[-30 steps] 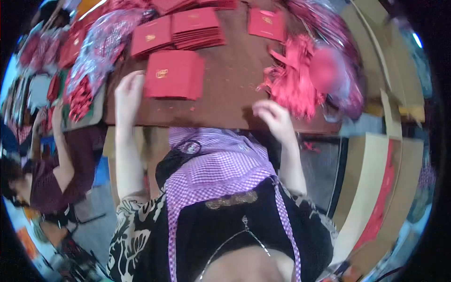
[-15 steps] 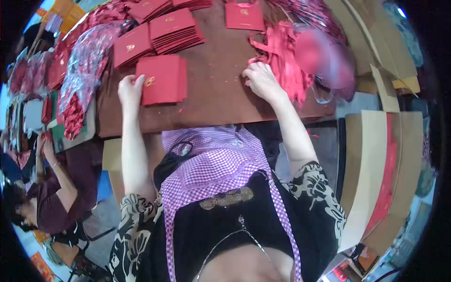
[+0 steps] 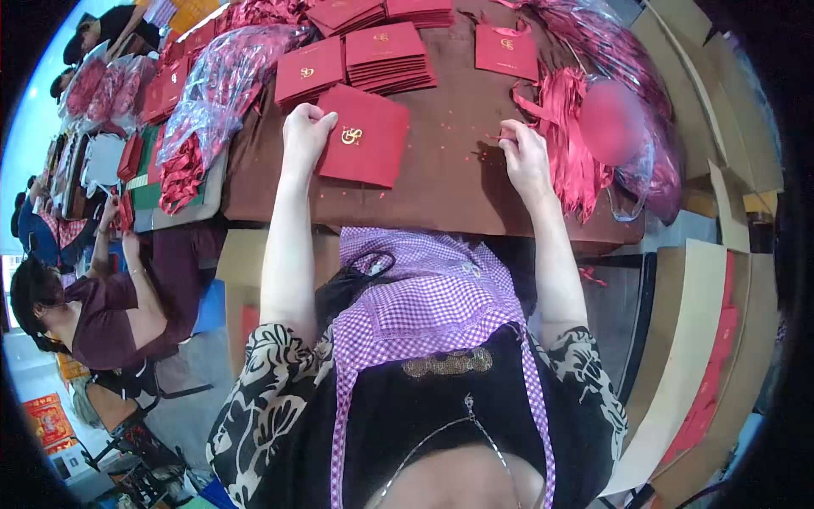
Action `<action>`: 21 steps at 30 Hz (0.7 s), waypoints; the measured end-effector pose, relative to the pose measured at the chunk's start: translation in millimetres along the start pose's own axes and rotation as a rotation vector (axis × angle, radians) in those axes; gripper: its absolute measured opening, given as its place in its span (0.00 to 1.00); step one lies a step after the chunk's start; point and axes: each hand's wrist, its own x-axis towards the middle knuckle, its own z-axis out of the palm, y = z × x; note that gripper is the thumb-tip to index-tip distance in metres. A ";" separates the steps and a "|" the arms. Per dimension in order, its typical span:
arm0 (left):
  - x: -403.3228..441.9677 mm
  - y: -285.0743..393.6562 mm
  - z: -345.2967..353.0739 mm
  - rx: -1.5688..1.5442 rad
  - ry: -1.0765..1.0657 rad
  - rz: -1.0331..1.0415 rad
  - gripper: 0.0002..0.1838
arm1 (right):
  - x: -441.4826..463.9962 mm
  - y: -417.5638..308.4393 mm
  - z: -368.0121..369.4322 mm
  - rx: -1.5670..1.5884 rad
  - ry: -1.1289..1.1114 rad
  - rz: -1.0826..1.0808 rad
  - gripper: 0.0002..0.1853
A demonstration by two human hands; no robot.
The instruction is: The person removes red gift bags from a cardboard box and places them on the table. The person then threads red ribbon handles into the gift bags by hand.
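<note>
While held at left edge, red card: upper centre of frame, slightly left; tilted, gold emblem facing up; cannot tell whether fully clear of counter.
Left hand: thumb and fingers clamped on the card's upper-left edge.
Right hand: right of centre, over counter, dark shadow beside it; fingertips close together near a thin red strip; cannot tell whether pinching it.
Ribbons: loose red bundle just right of right hand, strands running toward counter's front edge.
Stacks: near stack just beyond held card, layered, emblem up; left stack alongside.
Lone red piece: upper right of centre, lying flat, gold emblem, red strip along top.
Wrapped goods: clear-plastic bundle at upper left; another plastic-wrapped bundle at upper right.
Counter cover: brown, red scraps scattered between hands.
Co-worker: far left, maroon top, hands raised near small red item, detail too small.
Cardboard box: right side, red pieces inside.
</note>
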 end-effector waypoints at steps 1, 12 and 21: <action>-6.0 12.9 -0.5 -0.007 -0.014 0.033 0.11 | -1.2 -1.7 -1.0 -0.003 -0.002 -0.012 0.06; -66.4 62.2 93.2 -0.093 -0.232 0.191 0.12 | -11.4 -57.5 -13.3 0.206 0.114 0.072 0.05; -80.5 60.6 127.7 -0.215 -0.409 -0.008 0.14 | -33.2 -42.6 11.6 0.038 0.050 0.088 0.04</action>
